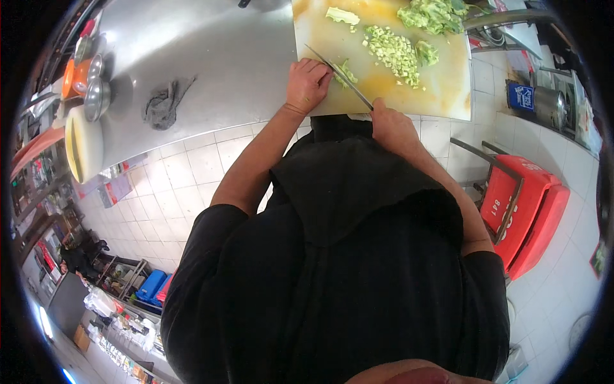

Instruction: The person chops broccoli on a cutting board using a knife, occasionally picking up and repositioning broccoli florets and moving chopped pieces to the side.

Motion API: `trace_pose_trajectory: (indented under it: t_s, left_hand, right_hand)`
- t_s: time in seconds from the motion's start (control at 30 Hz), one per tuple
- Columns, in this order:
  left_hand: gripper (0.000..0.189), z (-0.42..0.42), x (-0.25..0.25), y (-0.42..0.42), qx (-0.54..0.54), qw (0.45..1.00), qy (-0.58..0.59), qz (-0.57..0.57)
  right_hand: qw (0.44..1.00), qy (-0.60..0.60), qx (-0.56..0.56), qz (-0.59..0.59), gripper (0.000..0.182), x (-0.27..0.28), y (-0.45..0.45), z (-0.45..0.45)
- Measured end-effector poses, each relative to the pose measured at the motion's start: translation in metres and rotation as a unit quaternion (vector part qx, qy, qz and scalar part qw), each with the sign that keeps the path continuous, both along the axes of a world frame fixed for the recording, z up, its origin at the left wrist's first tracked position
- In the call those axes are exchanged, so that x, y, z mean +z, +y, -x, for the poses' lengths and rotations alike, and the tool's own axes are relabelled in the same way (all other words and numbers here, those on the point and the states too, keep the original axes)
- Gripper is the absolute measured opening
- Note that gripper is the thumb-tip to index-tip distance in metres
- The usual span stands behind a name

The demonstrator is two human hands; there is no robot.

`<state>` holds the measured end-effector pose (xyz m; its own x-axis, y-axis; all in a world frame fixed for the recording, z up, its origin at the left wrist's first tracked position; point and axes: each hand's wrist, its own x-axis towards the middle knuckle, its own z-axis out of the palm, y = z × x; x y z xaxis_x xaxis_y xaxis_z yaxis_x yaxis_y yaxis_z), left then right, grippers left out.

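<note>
My right hand (394, 126) grips a kitchen knife (352, 86) at its handle end. The blade slants up and left across a yellow-stained white cutting board (446, 103). At the board's left edge, my left hand (309, 85) has its fingers curled close beside the blade; whatever lies under them is hidden. A strip of green vegetable (348, 73) lies just past the blade. Farther right there is a spread of diced pale green vegetable (393, 53), with a leafy piece (426, 53) against it. A longer cut piece (342, 16) and a leafy bunch (429, 15) lie toward the far side.
A grey cloth (163, 108) lies on the steel worktop (230, 72). Metal bowls (97, 101) and an orange container (72, 77) stand at its left end, near another thick white board (86, 144). On the right, a red bin (520, 216) stands on the tiled floor beside a metal frame.
</note>
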<state>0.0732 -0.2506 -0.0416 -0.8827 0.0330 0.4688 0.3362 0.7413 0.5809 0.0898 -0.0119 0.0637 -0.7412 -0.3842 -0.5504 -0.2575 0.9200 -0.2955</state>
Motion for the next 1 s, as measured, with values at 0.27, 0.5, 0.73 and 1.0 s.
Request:
trace_pose_trajectory:
  t_s: [0.27,0.5,0.73,1.0]
  left_hand:
    - [0.008,-0.002,-0.002,0.001,0.002,1.0,-0.013,0.006]
    - [0.015,0.002,0.003,-0.006,-0.033,0.999,-0.031,0.009]
    - [0.026,0.012,0.017,-0.011,-0.108,0.993,-0.031,0.046]
    - [0.031,0.017,0.026,-0.005,-0.144,0.989,-0.029,0.028]
  right_hand:
    - [0.998,0.015,-0.025,0.049,0.02,-0.034,-0.005,0.002]
    - [0.984,0.051,-0.106,0.135,0.023,-0.001,0.014,0.0]
    - [0.976,0.064,-0.157,0.133,0.023,-0.024,0.056,-0.023]
    - [0.977,0.04,-0.163,0.133,0.024,-0.028,0.068,-0.039]
